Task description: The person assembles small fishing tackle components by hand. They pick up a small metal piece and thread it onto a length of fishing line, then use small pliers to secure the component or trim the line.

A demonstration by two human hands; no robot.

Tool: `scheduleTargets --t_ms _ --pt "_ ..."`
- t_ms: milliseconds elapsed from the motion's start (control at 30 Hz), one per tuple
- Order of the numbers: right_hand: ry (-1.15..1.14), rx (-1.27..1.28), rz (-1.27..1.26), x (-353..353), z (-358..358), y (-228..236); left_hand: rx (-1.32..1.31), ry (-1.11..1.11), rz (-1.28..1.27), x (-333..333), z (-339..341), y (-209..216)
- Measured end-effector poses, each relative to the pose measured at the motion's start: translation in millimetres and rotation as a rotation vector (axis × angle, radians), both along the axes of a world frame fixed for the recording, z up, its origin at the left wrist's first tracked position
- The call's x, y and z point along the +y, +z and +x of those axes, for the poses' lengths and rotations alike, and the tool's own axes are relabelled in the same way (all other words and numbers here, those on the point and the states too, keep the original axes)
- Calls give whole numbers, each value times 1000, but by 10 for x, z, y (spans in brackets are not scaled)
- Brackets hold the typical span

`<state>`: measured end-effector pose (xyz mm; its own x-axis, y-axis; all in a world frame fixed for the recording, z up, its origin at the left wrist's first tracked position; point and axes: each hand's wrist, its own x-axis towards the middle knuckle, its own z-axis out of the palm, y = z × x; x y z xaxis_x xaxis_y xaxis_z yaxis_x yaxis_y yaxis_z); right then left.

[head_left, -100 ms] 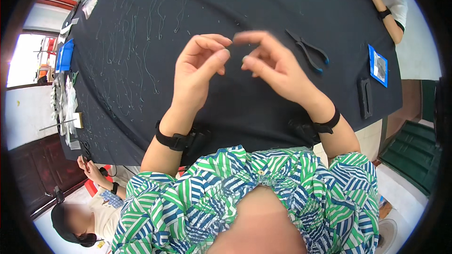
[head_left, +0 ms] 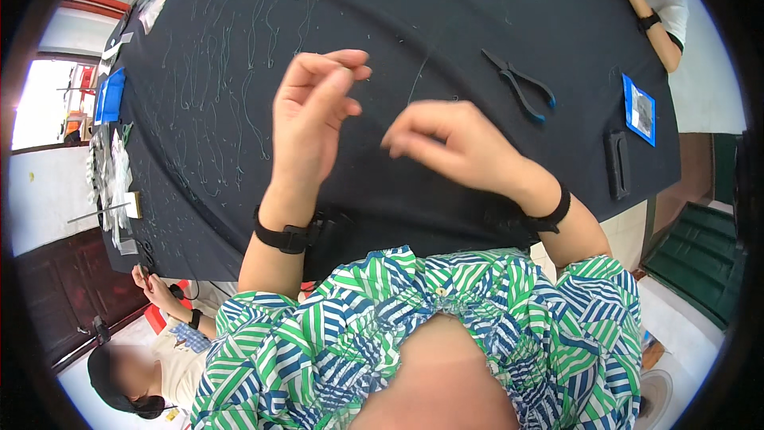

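Note:
Above the black cloth, my left hand (head_left: 306, 115) is raised with its thumb and index finger pinched together; anything between them is too small to make out. Lower and to the right is my right hand (head_left: 460, 143), its fingers drawn together and slightly blurred at the tips, their contents hidden. A thin greenish strand (head_left: 419, 78) shows just beyond the right hand; whether either hand holds it is unclear. Pliers (head_left: 521, 86) with dark jaws and blue-tipped handles lie partly spread, right of my hands.
Several thin looped strands (head_left: 251, 48) lie across the black cloth (head_left: 382, 191) at the left. Toward the right edge are a blue packet (head_left: 639, 110) and a black oblong holder (head_left: 617, 165). Co-workers' hands (head_left: 159, 291) show at the table's edges.
My hands have moved apart. The left went a little left, while the right came down toward me and its fingers closed further. A thin strand now shows beyond the right hand.

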<state>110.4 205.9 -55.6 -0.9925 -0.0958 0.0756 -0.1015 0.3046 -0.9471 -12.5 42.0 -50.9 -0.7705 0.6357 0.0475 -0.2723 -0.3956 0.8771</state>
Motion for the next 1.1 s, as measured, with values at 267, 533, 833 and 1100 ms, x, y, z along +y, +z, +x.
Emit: scheduleTargets --t_ms 267,533,833,1100 --pt "-37 242 192 47 38 -6 242 21 -327 -180 -222 84" --pt "-273 38 67 88 12 90 461 -200 -573 -40 90 103" --pt "-222 92 185 128 17 72 564 -264 -661 -85 65 146" --pt "-261 23 -52 267 29 93 782 -156 -1169 -421 -322 239"
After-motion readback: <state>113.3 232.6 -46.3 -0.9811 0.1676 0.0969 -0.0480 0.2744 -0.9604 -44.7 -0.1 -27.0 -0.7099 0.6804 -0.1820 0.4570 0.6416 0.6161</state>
